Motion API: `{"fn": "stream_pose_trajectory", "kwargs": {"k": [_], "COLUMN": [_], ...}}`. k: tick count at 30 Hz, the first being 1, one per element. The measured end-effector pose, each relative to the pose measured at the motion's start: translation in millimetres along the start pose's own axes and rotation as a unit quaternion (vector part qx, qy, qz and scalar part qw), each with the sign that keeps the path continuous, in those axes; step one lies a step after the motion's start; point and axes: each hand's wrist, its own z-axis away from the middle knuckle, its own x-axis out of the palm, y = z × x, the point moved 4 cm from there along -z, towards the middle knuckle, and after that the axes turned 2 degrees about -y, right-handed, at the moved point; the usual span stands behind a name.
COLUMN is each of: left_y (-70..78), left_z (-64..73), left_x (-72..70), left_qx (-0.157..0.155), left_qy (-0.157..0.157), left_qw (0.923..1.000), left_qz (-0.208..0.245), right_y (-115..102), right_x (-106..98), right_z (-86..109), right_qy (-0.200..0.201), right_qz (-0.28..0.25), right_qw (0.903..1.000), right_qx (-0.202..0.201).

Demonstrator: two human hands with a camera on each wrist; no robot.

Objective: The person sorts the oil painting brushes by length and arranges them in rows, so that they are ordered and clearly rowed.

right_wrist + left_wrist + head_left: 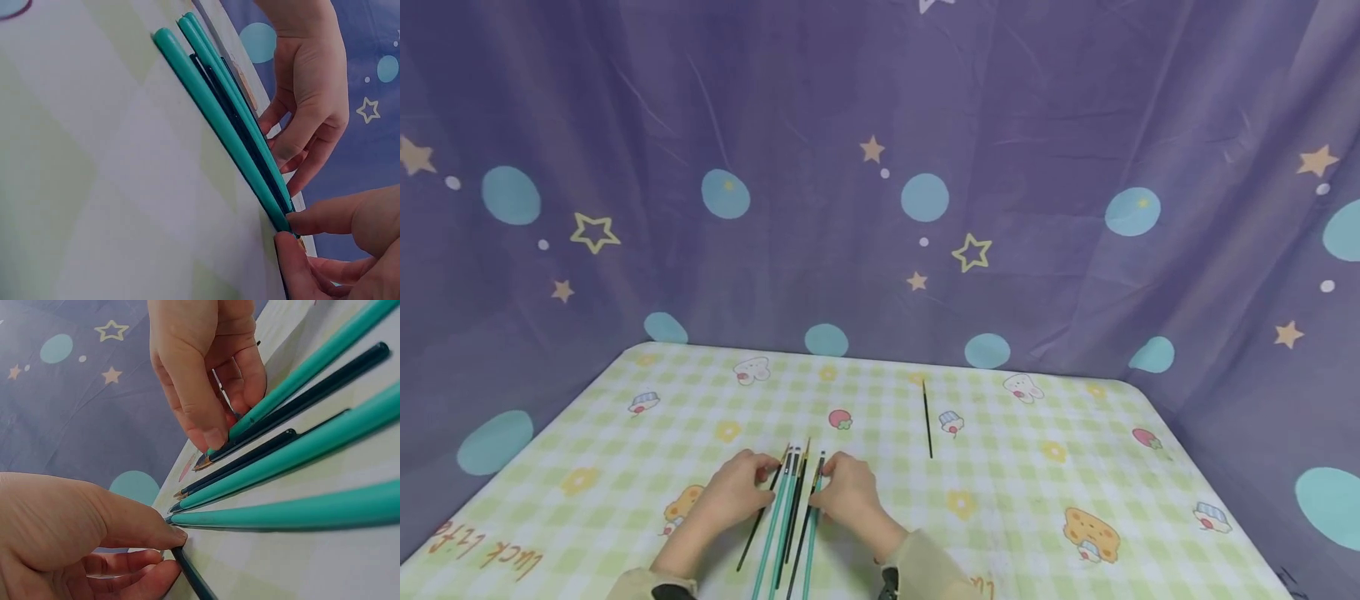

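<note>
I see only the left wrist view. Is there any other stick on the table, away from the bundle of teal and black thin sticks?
Observer: Yes. In the head view one thin black stick lies alone on the green checked tablecloth, beyond the bundle and to its right.
Operator: Does a hand touch it?
Observer: No. The left hand and the right hand are both at the bundle, one on each side.
Operator: What is behind the table?
Observer: A purple curtain with stars and teal dots.
</note>
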Motion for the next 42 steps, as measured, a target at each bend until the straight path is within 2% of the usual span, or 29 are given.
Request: {"fn": "stream_pose_trajectory", "kwargs": {"k": [8, 13, 21, 28, 32, 39, 42], "left_y": [-0.5, -0.3, 1.0, 0.6, 0.3, -0.2, -0.3], "left_z": [-0.9, -1.9, -1.5, -0.9, -0.4, -1.0, -1.3], "left_x": [1.8, 2.1, 0.5, 1.5, 1.6, 1.7, 1.4], "left_qx": [-0.011, -0.011, -0.006, -0.013, -0.015, -0.016, -0.016], "left_qy": [-0.006, -0.003, -0.001, -0.002, -0.002, -0.001, 0.0], "left_qw": [0.9998, 0.9999, 1.0, 0.9999, 0.9998, 0.9998, 0.9998], "left_qz": [0.013, 0.006, 0.0, 0.01, 0.013, 0.011, 0.007], "right_y": [-0.8, -3.7, -9.1, -12.0, -10.5, -4.1, -2.6], "right_x": [-0.4, -1.5, -0.9, -1.8, -2.5, -6.0, -10.9], "right_z": [2.7, 2.7, 2.5, 4.5, 4.5, 9.6, 12.5], "right_qy": [0.011, 0.025, 0.038, 0.054, 0.048, 0.026, 0.027], "right_qz": [-0.009, 0.03, 0.102, 0.123, 0.103, -0.01, -0.029], "right_qw": [0.9999, 0.9991, 0.9941, 0.9908, 0.9935, 0.9996, 0.9992], "right_qx": [0.008, 0.016, -0.002, -0.016, -0.009, 0.01, 0.01]}}
